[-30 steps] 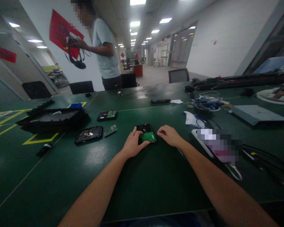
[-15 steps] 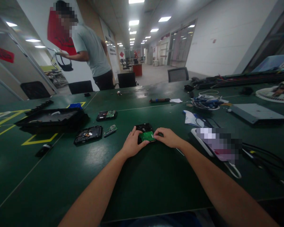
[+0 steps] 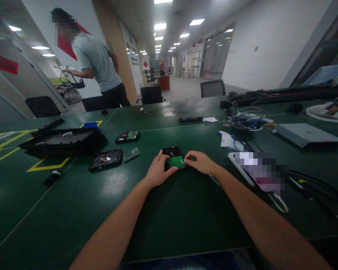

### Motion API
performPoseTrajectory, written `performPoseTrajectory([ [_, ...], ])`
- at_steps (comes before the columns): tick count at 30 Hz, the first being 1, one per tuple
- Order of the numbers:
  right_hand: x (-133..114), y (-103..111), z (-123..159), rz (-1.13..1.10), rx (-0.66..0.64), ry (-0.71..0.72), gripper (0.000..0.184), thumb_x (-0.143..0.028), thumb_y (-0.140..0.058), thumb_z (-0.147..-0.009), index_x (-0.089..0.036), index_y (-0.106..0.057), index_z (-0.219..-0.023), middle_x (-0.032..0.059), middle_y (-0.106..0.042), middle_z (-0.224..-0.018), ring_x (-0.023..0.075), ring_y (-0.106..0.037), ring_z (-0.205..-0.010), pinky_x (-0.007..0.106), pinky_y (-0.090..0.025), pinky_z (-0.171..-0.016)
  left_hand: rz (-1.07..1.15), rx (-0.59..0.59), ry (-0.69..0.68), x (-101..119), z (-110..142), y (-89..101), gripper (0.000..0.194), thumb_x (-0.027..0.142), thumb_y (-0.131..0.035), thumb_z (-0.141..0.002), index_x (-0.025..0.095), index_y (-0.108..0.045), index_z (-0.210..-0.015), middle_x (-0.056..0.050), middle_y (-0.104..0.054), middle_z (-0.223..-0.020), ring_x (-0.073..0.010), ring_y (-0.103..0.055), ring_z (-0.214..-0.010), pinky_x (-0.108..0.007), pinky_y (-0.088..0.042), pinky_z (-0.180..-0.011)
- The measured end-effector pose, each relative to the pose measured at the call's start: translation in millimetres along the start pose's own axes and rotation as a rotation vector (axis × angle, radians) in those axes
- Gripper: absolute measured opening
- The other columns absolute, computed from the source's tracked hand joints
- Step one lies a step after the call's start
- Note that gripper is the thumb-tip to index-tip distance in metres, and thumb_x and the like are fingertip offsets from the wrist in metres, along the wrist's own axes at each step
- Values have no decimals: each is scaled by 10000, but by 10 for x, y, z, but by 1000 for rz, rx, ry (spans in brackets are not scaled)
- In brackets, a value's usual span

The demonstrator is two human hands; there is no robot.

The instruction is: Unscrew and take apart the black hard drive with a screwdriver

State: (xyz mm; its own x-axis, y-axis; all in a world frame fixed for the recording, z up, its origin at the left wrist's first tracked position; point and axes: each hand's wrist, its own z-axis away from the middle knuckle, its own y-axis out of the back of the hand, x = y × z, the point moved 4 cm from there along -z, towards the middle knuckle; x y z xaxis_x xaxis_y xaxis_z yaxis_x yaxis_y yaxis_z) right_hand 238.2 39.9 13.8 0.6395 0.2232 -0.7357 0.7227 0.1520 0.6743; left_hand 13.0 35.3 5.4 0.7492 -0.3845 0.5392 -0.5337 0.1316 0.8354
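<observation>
A black hard drive [image 3: 172, 151] lies on the green table, its green circuit board [image 3: 175, 162] facing up on the near half. My left hand [image 3: 159, 170] grips the drive from the left, fingers on its far side and thumb along the near edge of the board. At the drive's right edge, my right hand [image 3: 199, 162] has thumb and forefinger pinched by the board's corner; whether anything is between them is too small to make out. A thin light rod [image 3: 215, 180] lies under my right forearm.
Left of me are another hard drive [image 3: 106, 160], a loose circuit board [image 3: 132, 155], a further drive [image 3: 127, 136] and a black tray [image 3: 63, 139]. On the right lie a phone [image 3: 256, 172], cables [image 3: 315, 183] and a grey metal box [image 3: 310, 135]. A screwdriver [image 3: 190, 119] lies ahead. A person [image 3: 97, 63] stands beyond the table.
The person beyond the table has moved left, still holding a strapped object. My hands stay almost in the same place on the hard drive.
</observation>
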Motion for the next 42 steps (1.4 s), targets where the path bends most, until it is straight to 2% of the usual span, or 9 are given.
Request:
performPoseTrajectory([
  [9,59,-19,-16,10,8,-56,165,-361,-677,-927,-209,-730,-960,36,-721,-973,189,-619,-888,325,-437,-802,10,3,-12,3,0,0,622,529,-705,-924,153,-561,-1398,-271,-283,-1709,-358,-240,-1619,-533,-291,-1277],
  [18,70,-21,3,-35,0,-162,211,-393,-641,-961,-208,-721,-1026,2,-652,-792,170,-578,-744,314,-424,-721,3,0,-3,-19,8,-6,632,564,-680,-930,182,-546,-1416,-249,-266,-1723,-360,-277,-1608,-543,-318,-1257],
  [31,90,-42,-14,-42,41,-85,157,-329,-651,-938,-206,-724,-1002,21,-696,-863,171,-607,-798,320,-458,-767,-11,11,-21,3,9,-1,624,552,-673,-938,167,-546,-1414,-263,-294,-1708,-345,-244,-1621,-531,-316,-1261],
  [36,76,-35,-7,-26,15,-112,180,-345,-648,-947,-205,-731,-1022,17,-685,-839,175,-605,-798,324,-455,-762,-9,5,-13,40,20,17,630,550,-659,-946,148,-549,-1419,-265,-298,-1706,-341,-215,-1629,-526,-301,-1272],
  [42,74,-36,-14,-16,22,-97,168,-339,-652,-945,-214,-736,-1019,25,-716,-908,172,-622,-810,324,-461,-771,0,0,4,11,15,9,651,596,-633,-948,164,-550,-1429,-257,-274,-1718,-355,-257,-1615,-544,-304,-1266],
])
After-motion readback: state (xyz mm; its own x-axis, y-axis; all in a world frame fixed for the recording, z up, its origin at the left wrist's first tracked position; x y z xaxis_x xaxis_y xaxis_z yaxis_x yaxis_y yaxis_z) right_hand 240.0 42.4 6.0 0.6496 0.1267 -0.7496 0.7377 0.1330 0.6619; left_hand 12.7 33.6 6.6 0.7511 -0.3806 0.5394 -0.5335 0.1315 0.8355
